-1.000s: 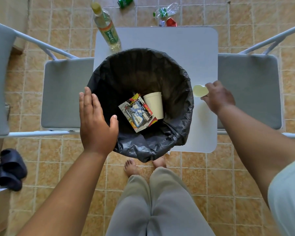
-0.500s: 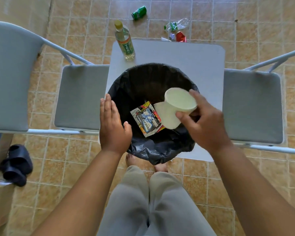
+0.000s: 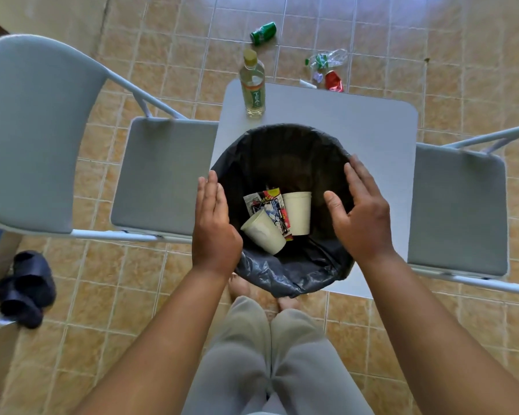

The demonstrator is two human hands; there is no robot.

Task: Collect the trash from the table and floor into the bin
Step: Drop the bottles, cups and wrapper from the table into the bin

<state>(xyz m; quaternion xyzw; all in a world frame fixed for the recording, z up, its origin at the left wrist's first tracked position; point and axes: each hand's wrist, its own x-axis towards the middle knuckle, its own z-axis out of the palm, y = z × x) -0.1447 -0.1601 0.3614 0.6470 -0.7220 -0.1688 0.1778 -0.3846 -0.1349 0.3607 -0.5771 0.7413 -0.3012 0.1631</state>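
Change: the cup held over the bin half a second ago has been dropped in, so two cups are seen inside.
Right hand [image 3: 360,214]: emptied, fingers spread, at the bin's [image 3: 285,283] 3 o'clock rim.
Left hand [image 3: 215,227]: flat and open at 9 o'clock.
Dropped cup [image 3: 264,232]: lying between both hands, on the wrapper [image 3: 270,202].
Tea bottle [image 3: 253,85]: left on the desk [image 3: 357,124] at 12 o'clock.

You're looking down on a tan tiled floor [image 3: 150,70] with pale grout, daylight washing over its far end. A small grey table [image 3: 381,139] sits between two grey folding chairs, one left [image 3: 159,175], one right [image 3: 459,211]. Dark slippers [image 3: 27,289] lie at the lower left.
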